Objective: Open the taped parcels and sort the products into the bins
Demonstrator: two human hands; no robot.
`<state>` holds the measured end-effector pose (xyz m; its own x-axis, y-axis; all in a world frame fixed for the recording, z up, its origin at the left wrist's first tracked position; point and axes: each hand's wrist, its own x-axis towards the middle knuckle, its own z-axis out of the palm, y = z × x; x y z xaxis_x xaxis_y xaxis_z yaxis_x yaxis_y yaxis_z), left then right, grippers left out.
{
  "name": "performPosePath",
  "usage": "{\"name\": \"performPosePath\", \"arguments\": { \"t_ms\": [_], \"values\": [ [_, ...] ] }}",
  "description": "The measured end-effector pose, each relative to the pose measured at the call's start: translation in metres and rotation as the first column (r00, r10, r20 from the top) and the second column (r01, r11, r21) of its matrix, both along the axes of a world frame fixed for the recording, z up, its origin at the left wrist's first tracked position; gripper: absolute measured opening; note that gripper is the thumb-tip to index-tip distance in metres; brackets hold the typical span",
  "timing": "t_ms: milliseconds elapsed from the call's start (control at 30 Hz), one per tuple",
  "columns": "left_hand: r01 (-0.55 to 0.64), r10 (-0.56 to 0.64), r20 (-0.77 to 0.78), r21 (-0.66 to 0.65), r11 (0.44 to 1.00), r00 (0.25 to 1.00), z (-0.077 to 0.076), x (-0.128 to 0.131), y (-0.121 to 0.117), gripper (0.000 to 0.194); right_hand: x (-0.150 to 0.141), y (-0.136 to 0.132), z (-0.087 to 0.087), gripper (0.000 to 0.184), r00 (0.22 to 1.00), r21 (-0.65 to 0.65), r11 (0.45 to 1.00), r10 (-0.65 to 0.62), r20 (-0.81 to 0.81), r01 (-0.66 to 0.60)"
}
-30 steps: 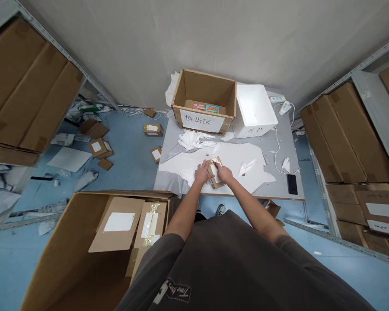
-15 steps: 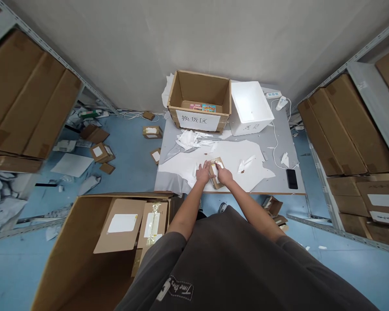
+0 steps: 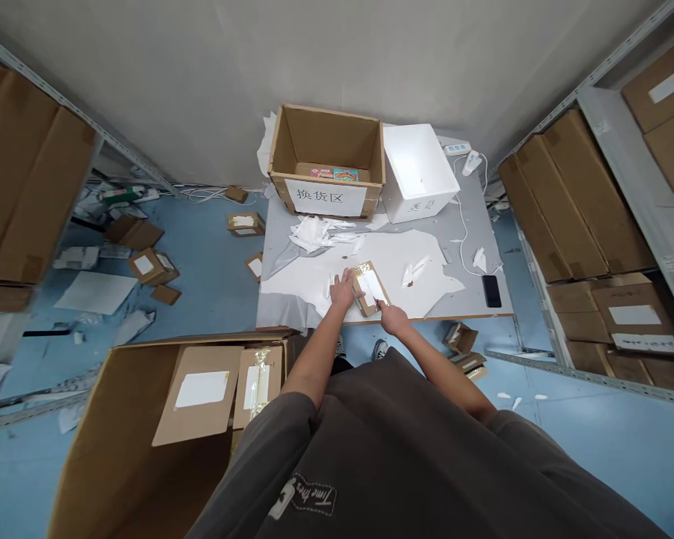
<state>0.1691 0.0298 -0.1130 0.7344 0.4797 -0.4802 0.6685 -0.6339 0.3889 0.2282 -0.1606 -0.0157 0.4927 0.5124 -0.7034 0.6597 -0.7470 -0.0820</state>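
Note:
My left hand lies on the white sheet with its fingers against the left edge of a flat cardboard package. The package has a white label and shiny tape at its top end. My right hand sits at the package's lower right corner. It pinches a thin tool with a red tip, which touches the package. The tool's exact kind is too small to tell.
An open carton labelled 换货区 and a white foam box stand at the far end of the grey table. A phone lies at the right. Shelved cartons flank me, and a large open carton sits at lower left.
My right hand has moved down off the package to its lower corner, uncovering the white label. The whole view has shifted, so the table sits further up and left.

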Motion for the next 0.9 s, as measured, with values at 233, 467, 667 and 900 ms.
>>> {"name": "performPosePath", "arguments": {
  "t_ms": [233,467,667,900],
  "values": [
    [0.009,-0.009,-0.011,0.001,1.000,1.000,0.001,0.002,0.000,0.105,-0.015,-0.029,0.005,0.068,0.999,-0.031,0.999,-0.038,-0.021,0.037],
    [-0.005,0.006,-0.026,0.027,1.000,1.000,0.001,0.004,-0.002,0.107,-0.019,-0.045,-0.001,0.074,0.998,0.018,0.999,-0.051,-0.027,0.051],
    [-0.022,0.029,-0.083,0.082,0.996,0.996,0.008,0.008,-0.010,0.100,-0.018,-0.091,-0.003,0.065,0.992,0.043,0.991,-0.123,-0.037,0.124],
    [0.135,-0.165,0.092,0.265,0.955,0.982,0.013,0.005,-0.041,0.066,0.015,-0.135,-0.016,0.057,0.939,0.320,0.889,-0.344,-0.009,0.329]
  ]
}}
